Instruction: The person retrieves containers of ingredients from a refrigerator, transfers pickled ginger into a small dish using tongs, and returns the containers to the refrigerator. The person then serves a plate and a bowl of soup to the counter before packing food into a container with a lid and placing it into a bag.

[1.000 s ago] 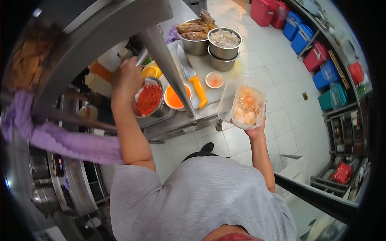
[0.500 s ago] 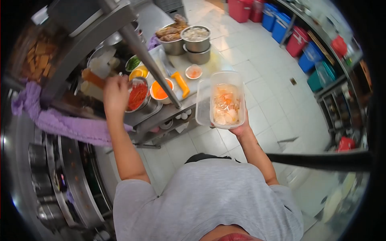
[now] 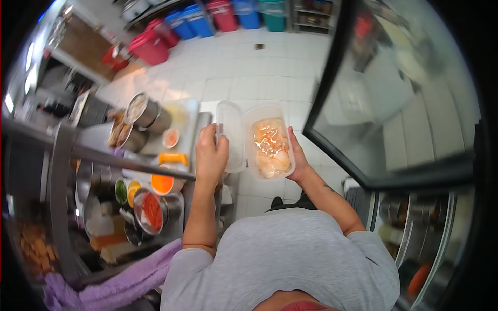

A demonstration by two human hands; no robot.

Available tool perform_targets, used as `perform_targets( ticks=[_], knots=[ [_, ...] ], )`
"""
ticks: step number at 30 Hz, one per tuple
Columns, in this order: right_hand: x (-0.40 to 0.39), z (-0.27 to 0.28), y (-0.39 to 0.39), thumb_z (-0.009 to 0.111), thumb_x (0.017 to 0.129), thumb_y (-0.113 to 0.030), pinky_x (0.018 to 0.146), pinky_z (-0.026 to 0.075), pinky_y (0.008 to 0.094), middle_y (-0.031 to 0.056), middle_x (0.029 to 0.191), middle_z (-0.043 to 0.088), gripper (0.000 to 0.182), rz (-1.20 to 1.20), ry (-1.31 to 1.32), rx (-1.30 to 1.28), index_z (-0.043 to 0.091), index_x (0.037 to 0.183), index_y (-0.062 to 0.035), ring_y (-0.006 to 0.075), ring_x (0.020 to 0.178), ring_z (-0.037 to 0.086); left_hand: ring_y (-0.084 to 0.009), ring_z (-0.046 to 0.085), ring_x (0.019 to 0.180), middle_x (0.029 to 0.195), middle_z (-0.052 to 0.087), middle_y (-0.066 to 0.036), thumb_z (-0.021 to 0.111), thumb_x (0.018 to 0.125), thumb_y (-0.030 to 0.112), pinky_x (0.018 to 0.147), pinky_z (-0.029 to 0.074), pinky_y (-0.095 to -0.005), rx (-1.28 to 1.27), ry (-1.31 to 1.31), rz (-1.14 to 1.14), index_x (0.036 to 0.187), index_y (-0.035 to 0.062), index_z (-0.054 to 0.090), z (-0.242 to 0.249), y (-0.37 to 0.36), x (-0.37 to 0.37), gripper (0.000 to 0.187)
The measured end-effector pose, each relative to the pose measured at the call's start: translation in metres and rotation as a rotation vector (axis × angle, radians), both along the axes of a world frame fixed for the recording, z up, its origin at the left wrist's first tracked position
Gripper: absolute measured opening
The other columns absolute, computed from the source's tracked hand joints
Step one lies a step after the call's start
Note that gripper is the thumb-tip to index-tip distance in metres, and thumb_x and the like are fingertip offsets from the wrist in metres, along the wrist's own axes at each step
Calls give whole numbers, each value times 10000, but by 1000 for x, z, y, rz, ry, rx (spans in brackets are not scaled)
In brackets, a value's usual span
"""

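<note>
My right hand (image 3: 297, 158) grips a clear plastic container (image 3: 250, 150) by its right side, the thumb along the wall. Inside lie pale, peeled-looking pieces in liquid with orange bits (image 3: 270, 145); I cannot make out what they are. My left hand (image 3: 211, 154) is closed on the left edge of a translucent lid (image 3: 232, 137). That lid is off the container and held beside its left side. Left of my left hand, an orange handle (image 3: 173, 158) lies on the white cutting board (image 3: 184, 116), near a small bowl of pinkish food (image 3: 170, 138).
A metal bowl of red shreds (image 3: 150, 211) and an orange-filled bowl (image 3: 162, 183) stand at left, behind a metal rail (image 3: 124, 167). Stacked steel pots (image 3: 150, 115) stand on the board. A black-framed glass door (image 3: 332, 78) stands at right. Coloured bins (image 3: 220, 14) line the far wall.
My view has swung to the right, bringing the glass door in. My left hand has left the bowl of red shreds and taken hold of the lid. The container stays in my right hand.
</note>
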State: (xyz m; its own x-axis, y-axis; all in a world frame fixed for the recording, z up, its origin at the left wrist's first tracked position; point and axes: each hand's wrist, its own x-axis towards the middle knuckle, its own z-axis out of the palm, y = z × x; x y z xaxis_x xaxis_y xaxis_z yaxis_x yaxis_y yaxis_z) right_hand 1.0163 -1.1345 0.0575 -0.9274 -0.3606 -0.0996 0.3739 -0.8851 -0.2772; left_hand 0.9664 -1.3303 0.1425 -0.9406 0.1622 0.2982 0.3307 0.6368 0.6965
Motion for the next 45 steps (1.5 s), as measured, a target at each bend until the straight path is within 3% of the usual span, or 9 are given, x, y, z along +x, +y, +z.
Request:
perform_targets(
  ticks=[2,10,14,18,27,33,35,42,45],
  knots=[
    [25,-2,12,367,876,-613,969,430,421,120,1297,460,716,-157,5,77,346,1345,-73,255,1175,482,-292,583,677,976,542,-205,542,787,53,614,486,-340,-164,252,-206,1061,-48,522,20,40,24,293],
    [135,-11,61,353,851,-668,977,414,389,106,1289,451,752,-630,112,120,323,1354,-111,234,1200,449,-364,557,921,1091,495,-187,653,773,275,717,479,-455,-243,108,-639,1155,0,499,23,171,154,496],
    [211,-5,82,355,841,-681,958,429,405,97,1280,454,764,-797,44,105,297,1369,-131,238,1193,455,-450,366,1159,1211,429,-271,647,772,444,901,345,-546,-326,492,-724,1302,129,447,16,207,190,648],
    [294,-10,106,371,840,-675,939,443,407,93,1280,456,764,-957,-28,247,295,1372,-131,240,1176,471,-496,351,1168,1398,242,-285,562,804,536,935,340,-549,-291,179,-893,1387,216,338,1,241,257,701],
    [451,-46,120,421,852,-626,943,431,395,96,1285,442,732,-1218,-232,213,290,1373,-129,228,1178,460,-514,394,1121,1365,276,-276,547,787,549,925,377,-504,-320,-14,-1298,1386,236,327,-24,296,378,711],
    [499,-66,120,502,844,-578,948,420,392,68,1251,460,711,-1402,-370,164,298,1368,-143,235,1164,465,-537,375,1137,1379,253,-274,574,738,527,942,367,-508,-480,-77,-1541,1387,246,322,-44,336,414,751],
    [507,-98,138,508,848,-568,947,419,389,60,1234,471,698,-1496,-310,147,309,1362,-140,232,1157,470,-535,371,1144,1397,240,-265,596,709,487,938,372,-511,-386,111,-1556,1388,265,320,-76,354,425,766],
    [518,-68,230,399,914,-532,951,404,364,73,1322,425,620,-1780,-143,150,319,1362,-111,218,1190,446,-506,413,1096,1432,245,-199,650,603,383,897,403,-530,-313,174,-1551,1387,296,322,-65,447,465,854],
    [518,-95,289,392,923,-519,968,378,356,93,1325,425,623,-1911,-745,413,292,1376,-103,243,1190,438,-512,412,1090,1409,281,-208,655,603,362,894,383,-574,-344,187,-1603,1372,239,355,-67,502,472,834]
  ],
)
